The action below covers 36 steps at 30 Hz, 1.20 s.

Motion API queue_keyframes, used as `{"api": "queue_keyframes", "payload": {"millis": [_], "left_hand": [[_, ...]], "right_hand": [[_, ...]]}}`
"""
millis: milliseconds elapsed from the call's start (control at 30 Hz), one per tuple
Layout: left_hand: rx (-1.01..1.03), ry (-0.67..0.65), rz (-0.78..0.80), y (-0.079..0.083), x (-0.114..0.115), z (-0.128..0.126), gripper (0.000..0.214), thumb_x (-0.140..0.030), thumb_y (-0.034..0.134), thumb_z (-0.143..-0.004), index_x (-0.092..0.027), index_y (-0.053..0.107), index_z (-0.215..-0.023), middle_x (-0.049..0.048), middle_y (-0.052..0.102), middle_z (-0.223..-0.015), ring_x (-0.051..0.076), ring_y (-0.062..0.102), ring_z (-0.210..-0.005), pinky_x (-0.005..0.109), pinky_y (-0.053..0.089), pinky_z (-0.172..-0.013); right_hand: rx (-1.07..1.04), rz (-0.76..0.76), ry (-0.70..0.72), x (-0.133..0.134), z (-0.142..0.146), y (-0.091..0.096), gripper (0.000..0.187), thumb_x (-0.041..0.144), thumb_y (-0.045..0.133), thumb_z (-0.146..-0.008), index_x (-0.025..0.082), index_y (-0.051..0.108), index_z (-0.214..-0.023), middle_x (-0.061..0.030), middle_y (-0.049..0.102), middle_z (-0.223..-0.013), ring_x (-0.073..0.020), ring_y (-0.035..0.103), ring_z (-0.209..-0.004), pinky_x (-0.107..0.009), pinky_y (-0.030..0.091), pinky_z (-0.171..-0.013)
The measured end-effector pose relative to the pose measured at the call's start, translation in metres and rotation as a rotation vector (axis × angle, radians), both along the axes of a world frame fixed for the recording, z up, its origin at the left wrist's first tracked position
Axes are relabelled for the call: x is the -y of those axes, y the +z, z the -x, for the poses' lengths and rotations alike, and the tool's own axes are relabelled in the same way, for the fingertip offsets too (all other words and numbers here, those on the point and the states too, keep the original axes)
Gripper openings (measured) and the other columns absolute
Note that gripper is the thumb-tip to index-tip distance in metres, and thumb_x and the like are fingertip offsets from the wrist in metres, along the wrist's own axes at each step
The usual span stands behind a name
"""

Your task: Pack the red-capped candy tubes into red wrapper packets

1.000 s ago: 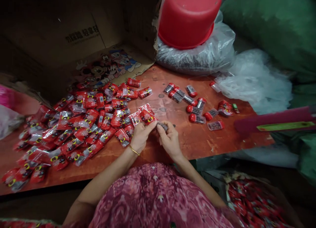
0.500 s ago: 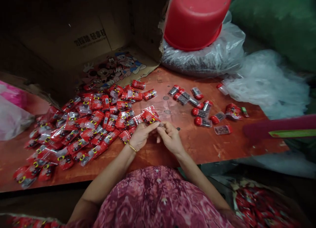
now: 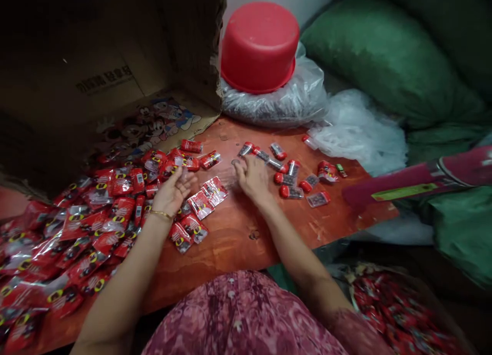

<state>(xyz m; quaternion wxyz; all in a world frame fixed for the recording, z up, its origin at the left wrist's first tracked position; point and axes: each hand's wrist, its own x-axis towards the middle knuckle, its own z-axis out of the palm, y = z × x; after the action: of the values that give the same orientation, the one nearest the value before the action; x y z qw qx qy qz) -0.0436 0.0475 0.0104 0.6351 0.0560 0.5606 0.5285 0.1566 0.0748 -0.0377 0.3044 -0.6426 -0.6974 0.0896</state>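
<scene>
My left hand (image 3: 175, 193), with a gold bracelet on its wrist, is palm up with fingers apart and nothing in them. It hovers at the right side of a heap of red printed packets (image 3: 119, 211). My right hand (image 3: 251, 178) reaches forward over the table, a little blurred, fingers loosely spread. Just beyond its fingertips lies a small clear container with a red cap and dark contents (image 3: 246, 149); whether they touch cannot be told. Several more such containers (image 3: 292, 192) lie to the right. Flat red packets (image 3: 214, 191) lie between my hands.
A large cardboard box (image 3: 154, 53) stands open behind the heap. At the back, an upturned red tub (image 3: 261, 47) rests on a filled clear bag (image 3: 277, 106). Thin plastic bags (image 3: 361, 134) and a magenta bar (image 3: 423, 183) are on the right. A sack of red packets (image 3: 400, 309) sits below.
My hands were together at a red packet; now they are apart, the left over the heap's edge, the right forward toward the containers. The view has swung right.
</scene>
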Motion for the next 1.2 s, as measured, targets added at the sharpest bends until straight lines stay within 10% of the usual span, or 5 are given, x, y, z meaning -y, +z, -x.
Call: {"api": "queue_keyframes", "payload": {"millis": [200, 533, 867, 1200], "left_hand": [[0.158, 0.267, -0.094, 0.008, -0.022, -0.007, 0.015, -0.027, 0.048, -0.086, -0.018, 0.054, -0.076, 0.0014, 0.065, -0.076, 0.012, 0.066, -0.080, 0.028, 0.045, -0.090], [-0.196, 0.052, -0.152, -0.009, 0.009, -0.029, 0.017, -0.027, 0.049, -0.083, -0.018, 0.054, -0.098, 0.0104, 0.061, -0.115, 0.016, 0.065, -0.092, 0.031, 0.045, -0.089], [-1.665, -0.811, -0.482, -0.040, 0.024, -0.042, 0.028, -0.029, 0.057, -0.079, -0.019, 0.066, -0.104, 0.0121, 0.053, -0.129, 0.034, 0.035, -0.129, 0.051, 0.029, -0.104], [-1.775, -0.847, -0.519, -0.045, 0.027, -0.041, 0.023, -0.027, 0.048, -0.085, -0.022, 0.071, -0.089, 0.0089, 0.060, -0.121, 0.032, 0.037, -0.129, 0.055, 0.025, -0.105]], "right_hand": [[0.378, 0.180, 0.028, -0.058, -0.024, -0.011, 0.048, 0.040, 0.038, -0.090, 0.018, 0.044, -0.132, -0.0150, 0.038, -0.141, -0.0355, 0.029, -0.130, -0.059, 0.018, -0.102], [0.407, -0.011, 0.336, 0.033, -0.049, -0.031, 0.042, 0.034, 0.044, -0.085, 0.019, 0.052, -0.123, -0.0130, 0.043, -0.138, -0.0292, 0.029, -0.133, -0.056, 0.011, -0.108], [0.227, -0.194, 0.287, 0.078, -0.040, -0.033, 0.037, 0.040, 0.044, -0.086, 0.014, 0.059, -0.108, -0.0160, 0.048, -0.132, -0.0276, 0.031, -0.132, -0.051, 0.019, -0.108], [0.083, -0.256, 0.266, 0.081, -0.033, -0.030, 0.024, 0.032, 0.048, -0.084, 0.017, 0.063, -0.095, -0.0127, 0.060, -0.118, -0.0262, 0.046, -0.121, -0.052, 0.022, -0.107]]}}
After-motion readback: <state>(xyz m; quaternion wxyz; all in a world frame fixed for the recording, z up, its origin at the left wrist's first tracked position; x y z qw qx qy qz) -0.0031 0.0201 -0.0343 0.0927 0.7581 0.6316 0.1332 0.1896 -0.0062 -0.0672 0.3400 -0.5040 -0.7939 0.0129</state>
